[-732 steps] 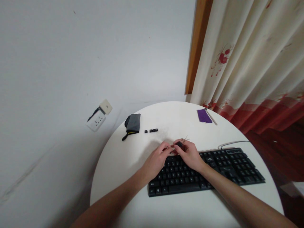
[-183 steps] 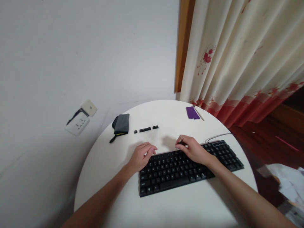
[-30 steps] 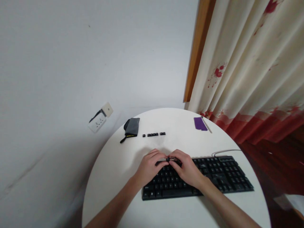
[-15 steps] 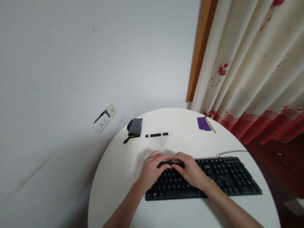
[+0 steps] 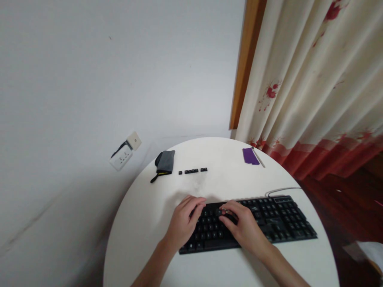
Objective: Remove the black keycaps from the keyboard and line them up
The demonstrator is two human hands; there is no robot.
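Note:
A black full-size keyboard [image 5: 215, 243] lies across the table, its left part under both hands. My right hand [image 5: 243, 225] is closed on a small black keycap puller [image 5: 231, 217] with thin metal at its tip. A dark keycap [image 5: 219, 212] shows at that tip, just above the upper key rows; I cannot tell whether the wires grip it. My left hand [image 5: 184, 221] is over the keyboard's upper left corner, thumb and fingers curved and slightly apart, with nothing visible between them. Several loose black keycaps [image 5: 191, 171] stand in a row beyond the keyboard.
A grey pouch [image 5: 166, 161] with a black strap is at the table's left back edge. A purple cloth [image 5: 249, 156] and a thin brush-like stick [image 5: 259, 158] lie at the back right. The cable [image 5: 283, 189] leaves the keyboard toward the right edge of the round white table [image 5: 143, 239].
My hands have parted: the left has let go of the black puller and moved left, while the right keeps it. The camera view has shifted slightly to the right.

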